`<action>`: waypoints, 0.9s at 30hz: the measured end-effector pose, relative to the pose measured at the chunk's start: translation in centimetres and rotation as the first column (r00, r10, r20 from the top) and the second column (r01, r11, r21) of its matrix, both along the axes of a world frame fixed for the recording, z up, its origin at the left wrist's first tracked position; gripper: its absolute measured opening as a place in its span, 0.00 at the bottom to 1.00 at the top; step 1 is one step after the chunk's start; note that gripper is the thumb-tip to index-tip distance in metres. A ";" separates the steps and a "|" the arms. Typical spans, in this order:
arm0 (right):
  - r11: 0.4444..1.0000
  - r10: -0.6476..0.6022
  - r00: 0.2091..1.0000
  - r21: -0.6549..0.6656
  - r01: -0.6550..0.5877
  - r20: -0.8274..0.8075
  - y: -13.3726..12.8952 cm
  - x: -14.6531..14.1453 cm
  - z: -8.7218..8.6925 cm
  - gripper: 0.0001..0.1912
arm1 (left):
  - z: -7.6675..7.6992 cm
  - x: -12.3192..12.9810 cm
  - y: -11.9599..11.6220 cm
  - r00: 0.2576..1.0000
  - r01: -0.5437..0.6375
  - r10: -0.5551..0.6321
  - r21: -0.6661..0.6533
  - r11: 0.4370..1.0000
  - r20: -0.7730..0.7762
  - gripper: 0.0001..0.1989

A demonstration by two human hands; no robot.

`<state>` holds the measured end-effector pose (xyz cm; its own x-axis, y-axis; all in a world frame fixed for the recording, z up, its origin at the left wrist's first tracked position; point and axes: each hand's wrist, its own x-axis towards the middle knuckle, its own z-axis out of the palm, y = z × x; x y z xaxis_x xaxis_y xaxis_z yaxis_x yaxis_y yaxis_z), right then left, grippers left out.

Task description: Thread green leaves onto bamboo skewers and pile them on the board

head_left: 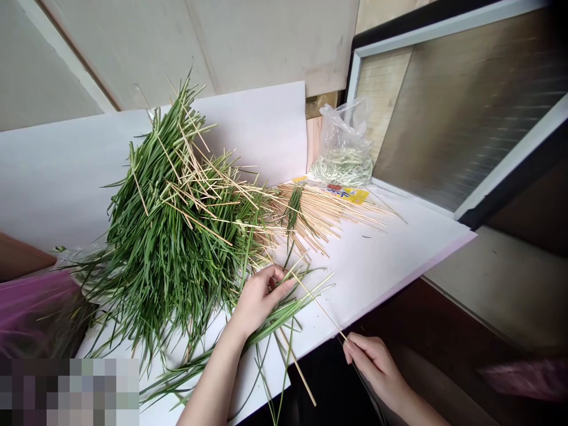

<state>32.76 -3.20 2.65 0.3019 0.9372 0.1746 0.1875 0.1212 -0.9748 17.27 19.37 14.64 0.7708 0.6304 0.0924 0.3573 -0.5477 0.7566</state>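
My right hand (375,361), at the table's front edge, pinches the lower end of a thin bamboo skewer (323,309). The skewer slants up and left to my left hand (260,296), whose fingers are curled closed around thin green chives near the skewer's upper end. Exactly how the chives meet the skewer is too small to tell. Beneath my left hand and wrist lies a loose bunch of chives (284,315). Behind it, a tall heap of chives (177,266) has several skewers (199,177) scattered on top.
Many bare skewers (319,219) lie spread on the white table (381,254), beside a yellow packet (355,195). A clear bag (341,160) with pale green contents stands behind. One skewer (299,370) overhangs the front edge. Purple plastic (35,313) is at the left; a framed panel (461,112) rises right.
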 end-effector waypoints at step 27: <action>0.998 0.010 1.000 -0.067 -0.011 -0.014 0.0 -0.1 0.0 0.27 | -0.3 -0.1 0.6 0.970 -0.025 0.097 -0.305 0.952 0.224 0.14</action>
